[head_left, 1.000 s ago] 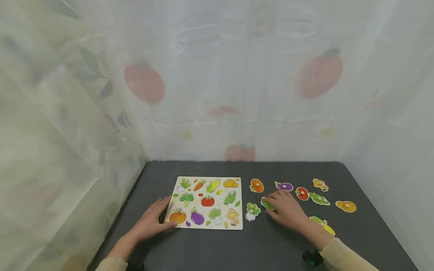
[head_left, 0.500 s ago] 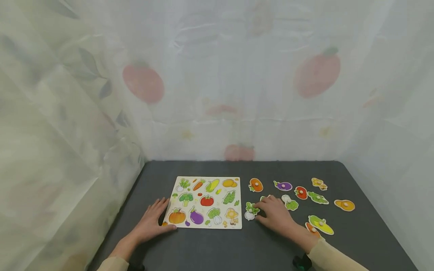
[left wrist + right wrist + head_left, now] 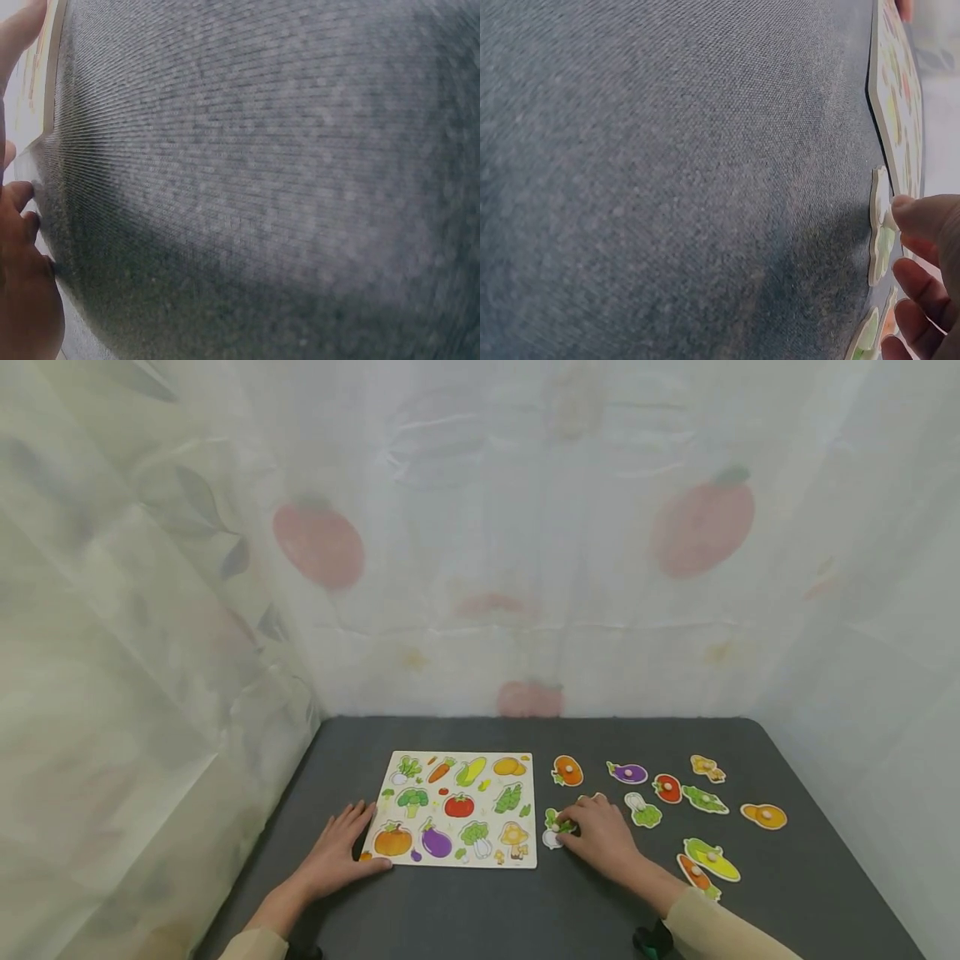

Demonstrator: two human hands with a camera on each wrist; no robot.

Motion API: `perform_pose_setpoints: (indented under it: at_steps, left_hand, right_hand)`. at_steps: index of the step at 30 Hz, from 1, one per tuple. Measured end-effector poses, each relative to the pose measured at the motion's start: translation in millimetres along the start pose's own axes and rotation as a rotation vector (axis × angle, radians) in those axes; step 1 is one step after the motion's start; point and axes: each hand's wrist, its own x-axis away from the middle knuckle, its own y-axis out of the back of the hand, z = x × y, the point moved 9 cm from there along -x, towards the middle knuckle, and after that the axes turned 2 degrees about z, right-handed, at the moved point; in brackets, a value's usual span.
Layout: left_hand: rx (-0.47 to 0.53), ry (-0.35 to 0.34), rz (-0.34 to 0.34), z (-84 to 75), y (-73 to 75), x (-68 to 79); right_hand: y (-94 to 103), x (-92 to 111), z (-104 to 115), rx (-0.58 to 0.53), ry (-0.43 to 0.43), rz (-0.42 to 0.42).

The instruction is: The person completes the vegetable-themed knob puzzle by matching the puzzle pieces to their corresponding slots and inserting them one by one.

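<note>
Head view: L hand at L edge of veg. puzzle board; fingers fairly straight, together, thumb spread away & resting at near-L corner. Board flat on dk grey table, slightly L of ctr. R hand over R side of turnip pc, which lies just R of board, not touching it. Fingers bent, tips at the pc; clamped or not, can't tell from here.

Loose pcs R of board: orange pc w/ green leaf, eggplant pc, tomato pc, pea pc next to it, mushroom pc, potato pc far R, cabbage pc beyond R hand. Corn pc right up against carrot pc, nr R forearm. Pale printed curtain behind.

L wrist view: thumb over board edge, upper L; other fingertips lower L, bd. corner between. Mostly table cloth, blurred.

R wrist view: turnip pc flat, its knob between thumb & index tips; firm pinch or only touching, can't tell. Other fingers curled, slightly apart, nr two more pcs.
</note>
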Motion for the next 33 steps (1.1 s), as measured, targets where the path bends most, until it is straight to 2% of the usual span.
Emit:
perform_pose_setpoints:
  at_steps: [15, 21, 33]
  left_hand:
    - [-0.035, -0.019, -0.022, -5.1, 3.0, 2.7]
    - [-0.037, -0.035, -0.033, -6.3, 2.8, 3.6]
    - [-0.053, -0.03, -0.04, -9.4, 4.3, 3.6]
  right_hand:
    - [-2.3, -3, 2, -0.01, -0.033, -0.004]
    - [-1.1, -2, 2, -0.011, -0.039, -0.034]
    - [-4.0, 6, -9, -0.093, -0.16, -0.1]
